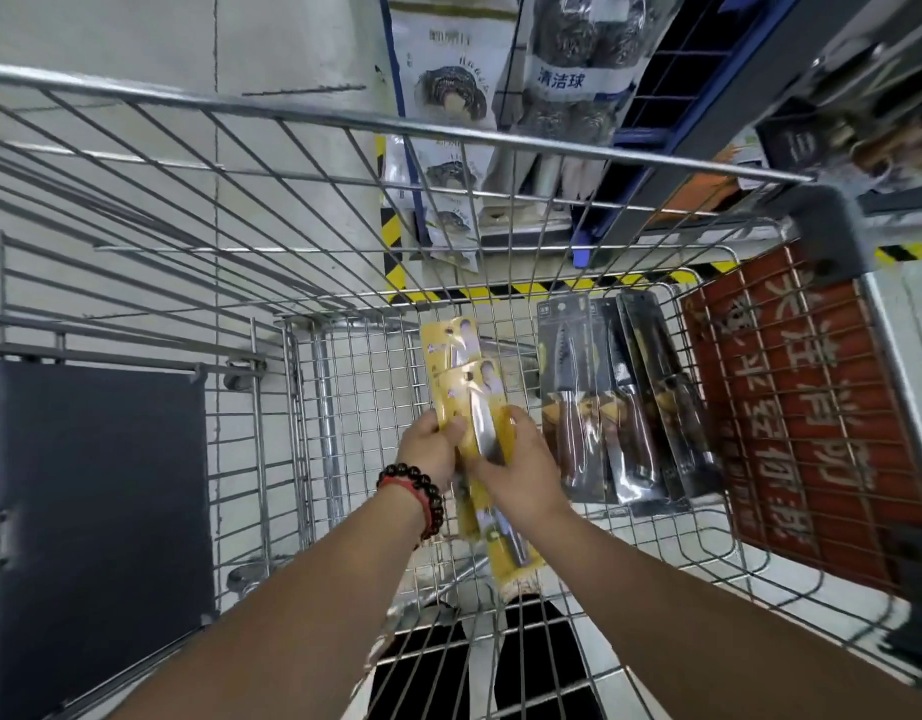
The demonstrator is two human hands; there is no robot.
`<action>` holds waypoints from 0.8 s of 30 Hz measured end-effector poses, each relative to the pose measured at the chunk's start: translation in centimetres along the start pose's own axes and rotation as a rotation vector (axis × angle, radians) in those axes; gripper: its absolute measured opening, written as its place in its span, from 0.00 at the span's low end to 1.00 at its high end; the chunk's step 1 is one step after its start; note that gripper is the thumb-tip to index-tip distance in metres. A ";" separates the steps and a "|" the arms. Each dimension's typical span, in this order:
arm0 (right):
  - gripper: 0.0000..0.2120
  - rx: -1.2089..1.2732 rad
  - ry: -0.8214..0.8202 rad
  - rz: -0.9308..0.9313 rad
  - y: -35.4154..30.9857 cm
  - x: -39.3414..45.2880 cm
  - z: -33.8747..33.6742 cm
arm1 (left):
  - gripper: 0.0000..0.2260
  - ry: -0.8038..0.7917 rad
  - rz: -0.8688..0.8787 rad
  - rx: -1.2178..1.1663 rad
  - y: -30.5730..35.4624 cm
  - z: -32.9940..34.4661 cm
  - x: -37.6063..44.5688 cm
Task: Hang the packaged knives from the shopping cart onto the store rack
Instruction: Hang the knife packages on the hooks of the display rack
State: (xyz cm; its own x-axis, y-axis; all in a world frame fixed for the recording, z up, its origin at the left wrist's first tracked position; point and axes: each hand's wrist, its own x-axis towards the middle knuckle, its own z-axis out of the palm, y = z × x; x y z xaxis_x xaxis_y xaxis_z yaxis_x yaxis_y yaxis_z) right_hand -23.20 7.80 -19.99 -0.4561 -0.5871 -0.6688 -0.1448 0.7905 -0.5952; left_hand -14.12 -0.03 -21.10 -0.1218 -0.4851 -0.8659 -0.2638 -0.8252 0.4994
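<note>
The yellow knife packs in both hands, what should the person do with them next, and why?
Probably lift the yellow knife packs out of the cart toward the rack: the left hand and right hand already hold them, while the dark knife packs lie untouched.

The left hand [431,445] and right hand [518,472] are covering the middle of the yellow knife packs [469,376]; the rack [760,111] is running off the top edge, blurred.

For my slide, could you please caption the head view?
Both hands, left hand and right hand, grip yellow packaged knives inside the shopping cart, beside dark packaged knives.
</note>
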 end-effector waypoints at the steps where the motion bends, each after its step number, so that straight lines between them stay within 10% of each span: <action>1: 0.26 0.117 -0.011 0.031 -1.1 -0.6 -0.6 | 0.03 -0.030 0.024 -0.007 0.9 -0.5 -1.4; 9: 0.08 0.529 -0.020 -0.017 -10.5 -10.0 -8.1 | 0.05 -0.141 0.224 0.025 10.8 -2.6 -15.5; 19: 0.05 0.950 0.461 -0.205 -14.2 -26.7 -24.2 | 0.19 -0.409 0.501 0.227 17.7 2.3 -32.4; 24: 0.04 1.017 0.717 -0.238 -11.6 -34.6 -30.0 | 0.04 -0.612 0.610 0.280 17.9 8.2 -40.7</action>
State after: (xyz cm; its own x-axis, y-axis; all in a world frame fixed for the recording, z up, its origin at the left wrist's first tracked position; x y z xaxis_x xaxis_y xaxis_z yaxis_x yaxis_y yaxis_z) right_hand -32.13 24.14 23.45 -0.9295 -0.2183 -0.2974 0.3045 0.0011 -0.9525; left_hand -21.75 7.31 22.86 -0.7823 -0.5106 -0.3567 -0.1999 -0.3366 0.9202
